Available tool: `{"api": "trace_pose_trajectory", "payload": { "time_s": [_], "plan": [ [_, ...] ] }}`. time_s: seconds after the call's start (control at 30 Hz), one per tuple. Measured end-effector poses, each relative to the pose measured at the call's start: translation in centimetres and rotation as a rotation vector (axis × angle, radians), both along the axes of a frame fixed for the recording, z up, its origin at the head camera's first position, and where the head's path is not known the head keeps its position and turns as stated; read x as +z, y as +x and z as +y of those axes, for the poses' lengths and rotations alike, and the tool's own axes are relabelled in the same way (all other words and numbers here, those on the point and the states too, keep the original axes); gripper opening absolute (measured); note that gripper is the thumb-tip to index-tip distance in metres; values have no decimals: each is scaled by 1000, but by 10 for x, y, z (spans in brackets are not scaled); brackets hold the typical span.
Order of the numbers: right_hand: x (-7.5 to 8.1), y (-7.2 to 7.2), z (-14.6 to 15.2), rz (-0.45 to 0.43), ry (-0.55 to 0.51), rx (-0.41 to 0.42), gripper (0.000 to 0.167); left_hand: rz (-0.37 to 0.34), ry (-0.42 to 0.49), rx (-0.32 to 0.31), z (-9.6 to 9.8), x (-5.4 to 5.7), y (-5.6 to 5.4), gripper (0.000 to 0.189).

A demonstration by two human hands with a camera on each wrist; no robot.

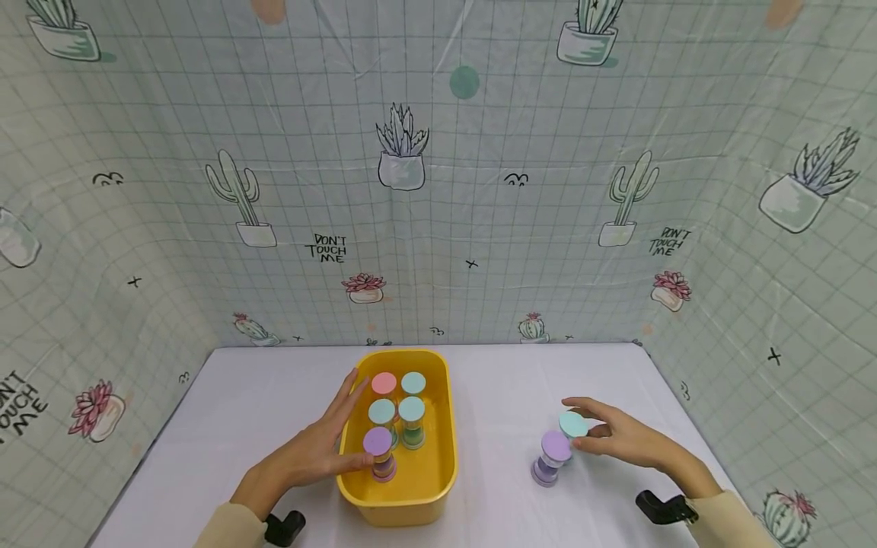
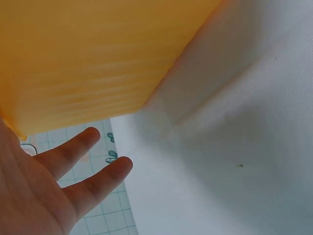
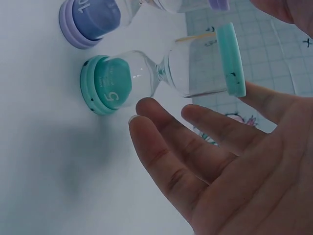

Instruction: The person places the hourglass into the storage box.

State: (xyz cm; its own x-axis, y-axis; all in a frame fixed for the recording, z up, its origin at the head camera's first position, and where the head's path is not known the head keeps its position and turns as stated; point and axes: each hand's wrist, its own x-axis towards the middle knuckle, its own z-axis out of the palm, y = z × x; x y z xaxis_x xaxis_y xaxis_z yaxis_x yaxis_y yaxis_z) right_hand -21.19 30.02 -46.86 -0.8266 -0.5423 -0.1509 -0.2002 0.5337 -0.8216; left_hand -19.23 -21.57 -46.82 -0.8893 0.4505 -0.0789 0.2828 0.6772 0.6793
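My left hand (image 1: pixel 311 449) rests along the left rim of a yellow bin (image 1: pixel 438 487), with fingers spread and thumb reaching over the rim beside a purple sand timer (image 1: pixel 377 441). In the left wrist view, two fingers (image 2: pixel 100 183) stretch out straight below the bin's wall. On the table to the right, a teal-capped sand timer marked 5 (image 3: pixel 112 83) stands upright. My right hand (image 1: pixel 626 434) is around its upper part with fingers apart, some passing beside the glass. Another purple sand timer (image 1: pixel 556 447), marked 10, stands right next to it.
Inside the bin are also a pink-capped sand timer (image 1: pixel 384 383) and several light-blue-capped sand timers (image 1: pixel 412 409). A white-covered table (image 1: pixel 493 457) lies beneath, enclosed by a cactus-print grid curtain (image 1: pixel 473 190) at the back and sides.
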Motion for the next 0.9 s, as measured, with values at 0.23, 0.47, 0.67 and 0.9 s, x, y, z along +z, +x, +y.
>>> {"api": "trace_pose_trajectory", "payload": {
  "time_s": [0.23,0.47,0.67,0.9],
  "plan": [
    [-3,-3,0,-25,-4,14,67,7,-3,-6,0,0,-1,111],
    [-3,-6,-1,-45,-43,40,63,6,-9,-4,0,1,-2,111],
    [-4,-8,-3,-61,-48,44,61,6,-3,-7,0,1,-2,111],
    [0,-11,-7,-60,-18,65,57,2,10,-10,-1,0,0,110]
  ]
}}
